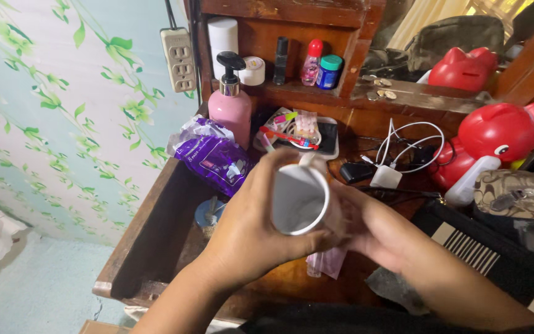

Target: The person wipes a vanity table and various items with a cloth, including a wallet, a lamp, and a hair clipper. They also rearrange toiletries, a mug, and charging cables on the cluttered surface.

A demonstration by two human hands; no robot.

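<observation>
White mug (pixel 300 196) — tipped with its mouth toward the viewer — sits above the wooden dresser top (pixel 156 247). Left hand (pixel 251 226) wraps around its side; right hand (pixel 372 229) cups it from the right, fingers curled.

**White cup, tipped toward the viewer**

White cylindrical cup (pixel 301 198) — plain, glossy, apparently empty — lies tilted on its side at frame centre, open mouth facing 6 o'clock toward the camera, base pointing to 12 o'clock, above the wooden surface.
</observation>
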